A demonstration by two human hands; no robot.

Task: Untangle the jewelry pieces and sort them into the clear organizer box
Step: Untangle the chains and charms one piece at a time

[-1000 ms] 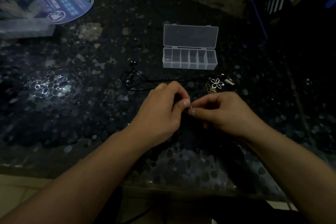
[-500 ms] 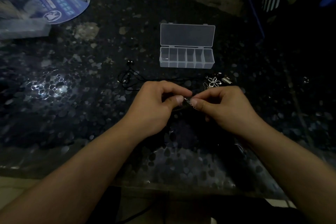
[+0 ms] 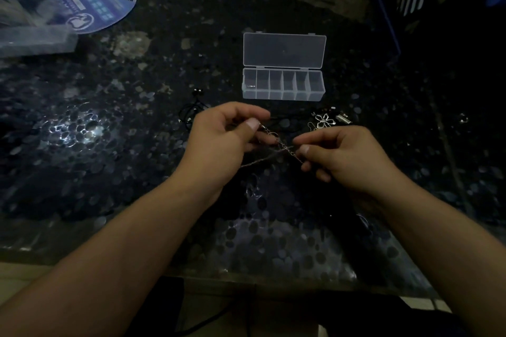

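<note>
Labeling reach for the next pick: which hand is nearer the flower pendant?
Right. The right hand sits just below the flower pendant; the left hand is well off to its left.

Organizer box (image 3: 283, 85) behind hands (image 3: 273, 145)

Open counter (image 3: 273, 227) at 6 o'clock; organizer box (image 3: 283, 86) at 12, flower pendant (image 3: 324, 120) at 1 obstruct.
</note>
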